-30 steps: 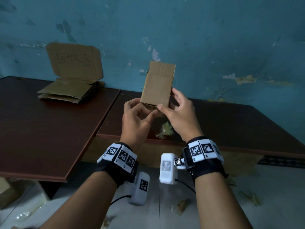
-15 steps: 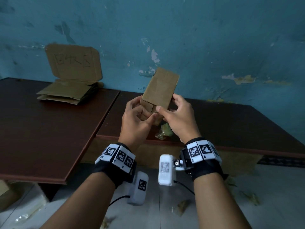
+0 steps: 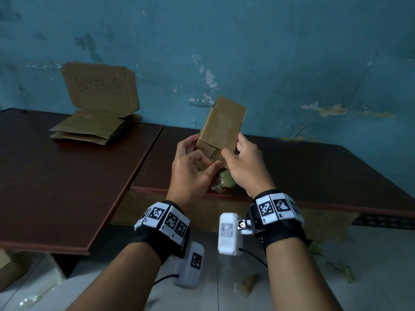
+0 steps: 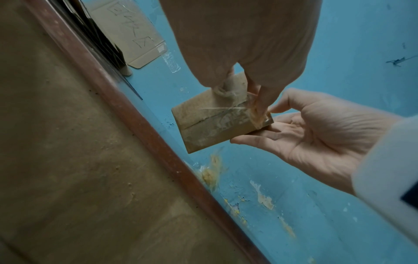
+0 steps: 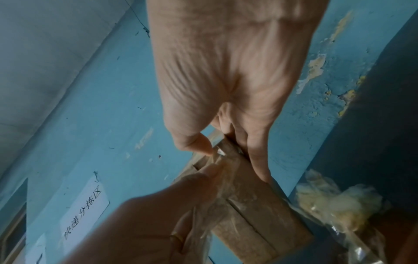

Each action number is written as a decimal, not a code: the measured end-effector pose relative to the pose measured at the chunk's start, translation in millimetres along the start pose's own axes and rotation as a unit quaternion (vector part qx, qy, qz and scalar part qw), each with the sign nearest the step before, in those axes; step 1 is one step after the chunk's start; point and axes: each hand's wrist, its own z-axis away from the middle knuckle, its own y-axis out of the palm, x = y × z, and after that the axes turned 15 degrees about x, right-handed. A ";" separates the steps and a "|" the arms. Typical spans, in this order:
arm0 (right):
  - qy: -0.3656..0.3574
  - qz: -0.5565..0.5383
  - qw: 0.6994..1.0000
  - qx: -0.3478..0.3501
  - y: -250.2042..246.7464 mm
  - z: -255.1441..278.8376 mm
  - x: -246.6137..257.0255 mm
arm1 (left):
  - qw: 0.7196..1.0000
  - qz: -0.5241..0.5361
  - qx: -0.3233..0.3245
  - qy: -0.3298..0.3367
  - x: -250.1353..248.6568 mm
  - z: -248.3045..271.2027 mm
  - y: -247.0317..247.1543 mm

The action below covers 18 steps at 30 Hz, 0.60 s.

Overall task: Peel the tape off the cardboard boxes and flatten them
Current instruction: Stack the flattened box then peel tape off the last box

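A small brown cardboard box is held in the air over the dark table, tilted with its top leaning right. My right hand grips its lower right corner between thumb and fingers. My left hand pinches clear tape at the box's lower end. In the left wrist view a thin strand of tape stretches off the taped end flaps of the box. In the right wrist view the lifted tape bunches at my left fingertips over the box. The far side of the box is hidden.
A crumpled wad of peeled tape lies on the table under my hands. A stack of flattened cardboard lies on the left table, with a hand-lettered cardboard sign leaning on the blue wall. Scraps lie on the floor.
The box has tipped from nearly upright to leaning right, bringing its taped lower end toward me. Both hands have kept their hold at that end and sunk slightly.
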 end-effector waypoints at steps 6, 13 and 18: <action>-0.001 -0.042 0.999 0.023 -3.1 1.4 -0.3 | 0.999 -0.032 -0.004 0.014 2.4 0.0 -0.5; 0.021 -0.005 1.000 0.009 -1.6 -3.2 -3.9 | 0.998 -0.050 -0.004 0.044 1.3 2.3 5.9; 0.039 0.026 0.999 -0.003 -3.1 -1.5 -2.6 | 0.998 -0.050 -0.004 0.046 3.4 0.2 8.2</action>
